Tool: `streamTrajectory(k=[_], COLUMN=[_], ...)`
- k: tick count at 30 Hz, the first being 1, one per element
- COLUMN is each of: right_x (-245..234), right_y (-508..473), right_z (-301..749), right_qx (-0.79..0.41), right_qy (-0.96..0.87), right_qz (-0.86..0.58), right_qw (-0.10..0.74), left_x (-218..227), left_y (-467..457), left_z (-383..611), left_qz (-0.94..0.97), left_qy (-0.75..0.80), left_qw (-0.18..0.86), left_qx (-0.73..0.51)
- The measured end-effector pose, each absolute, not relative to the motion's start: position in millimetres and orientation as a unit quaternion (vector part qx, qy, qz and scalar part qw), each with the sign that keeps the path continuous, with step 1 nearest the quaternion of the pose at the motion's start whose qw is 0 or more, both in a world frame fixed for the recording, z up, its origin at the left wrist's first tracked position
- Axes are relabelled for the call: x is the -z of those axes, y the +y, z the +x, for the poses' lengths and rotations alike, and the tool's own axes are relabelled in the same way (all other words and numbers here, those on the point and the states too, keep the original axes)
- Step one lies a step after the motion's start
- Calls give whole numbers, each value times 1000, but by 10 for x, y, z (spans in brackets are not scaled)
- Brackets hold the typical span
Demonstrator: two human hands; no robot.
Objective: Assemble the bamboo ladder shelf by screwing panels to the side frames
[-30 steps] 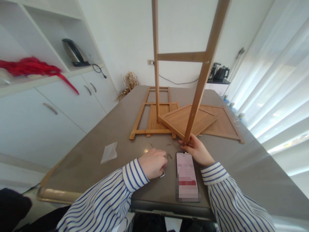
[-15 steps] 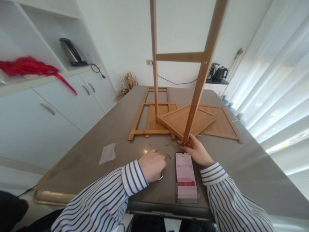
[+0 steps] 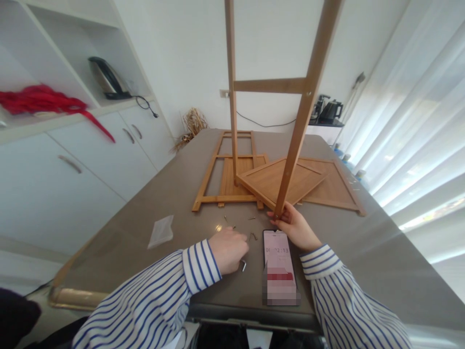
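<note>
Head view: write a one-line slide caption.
Right hand grips the foot of an upright wooden frame on a grey table; left hand rests by loose screws beside a phone.

- Bare surface (image 3: 366,252) lies open right of the phone (image 3: 279,261).
- Upright wooden frame (image 3: 296,145) and flat panels (image 3: 327,186) block the far middle.
- Loose screws (image 3: 253,236) litter the strip before the frame.

Phone (image 3: 276,242), clear plastic bag (image 3: 162,231), kettle (image 3: 107,80), red cloth (image 3: 39,99)
</note>
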State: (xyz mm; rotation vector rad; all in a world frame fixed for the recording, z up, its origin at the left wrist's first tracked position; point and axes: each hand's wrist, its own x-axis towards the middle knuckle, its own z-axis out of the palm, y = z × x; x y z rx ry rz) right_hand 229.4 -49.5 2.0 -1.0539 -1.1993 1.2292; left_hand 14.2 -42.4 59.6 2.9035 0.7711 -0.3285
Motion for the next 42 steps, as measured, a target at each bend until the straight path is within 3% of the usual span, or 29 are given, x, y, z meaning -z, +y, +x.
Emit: streamTrajectory(k=[8, 19, 28, 42], right_x=[-40, 8, -1, -2], right_y=[-493, -471, -461, -471], right_z=[2290, 2315, 2319, 2310], right_qx=[-524, -527, -529, -528], right_qy=[-493, -506, -508, -503], right_qz=[-445, -429, -418, -423], right_qw=[533, 530, 535, 538], left_x=[-569, -352, -316, -302], left_y=[-348, -189, -218, -229], left_z=[118, 418, 587, 602], left_qz=[950, 796, 828, 846], left_qy=[280, 409, 393, 384], left_qw=[128, 381, 299, 271], left_qx=[52, -233, -266, -252])
